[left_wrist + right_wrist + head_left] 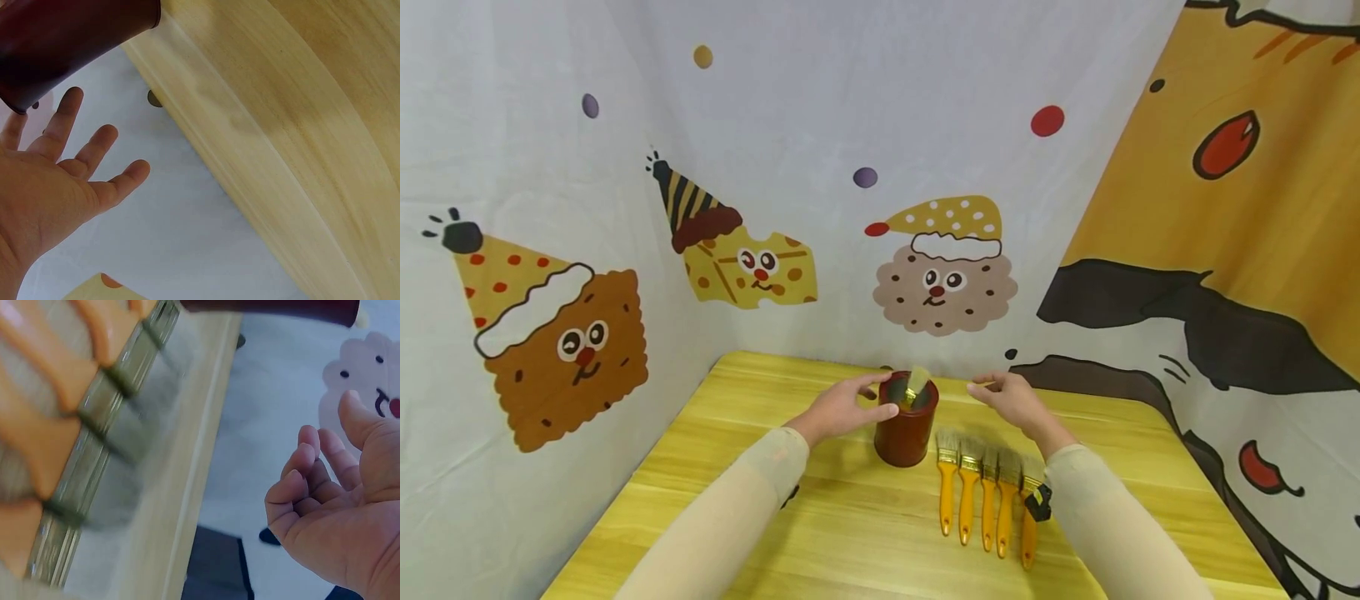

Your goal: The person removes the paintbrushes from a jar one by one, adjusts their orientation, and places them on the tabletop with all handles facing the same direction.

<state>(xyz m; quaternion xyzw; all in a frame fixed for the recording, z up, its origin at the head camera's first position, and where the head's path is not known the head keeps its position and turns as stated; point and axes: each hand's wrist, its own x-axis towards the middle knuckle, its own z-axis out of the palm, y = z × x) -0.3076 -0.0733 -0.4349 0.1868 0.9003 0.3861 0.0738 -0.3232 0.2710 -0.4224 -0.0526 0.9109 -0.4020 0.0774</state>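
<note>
A dark red cylindrical cup (901, 437) stands upright on the table. Out of its mouth leans a paintbrush (917, 380), pale bristles up, its handle hidden inside. My left hand (838, 408) is at the cup's left side, thumb and fingers spread around the rim; the left wrist view shows those fingers stretched out near the cup wall (75, 44). To the right of the cup, my right hand (1017, 404) hovers with nothing in it, its fingers loosely bent. Several paintbrushes (967, 487) with orange handles lie side by side below it, bristles pointing away from me.
The wood-grain table (820, 533) ends at a back edge close behind the cup. A white cloth (820, 108) printed with cartoon figures hangs behind and on both sides. At the rightmost brush, a black wrist device (1038, 502) overlaps the handle in the head view.
</note>
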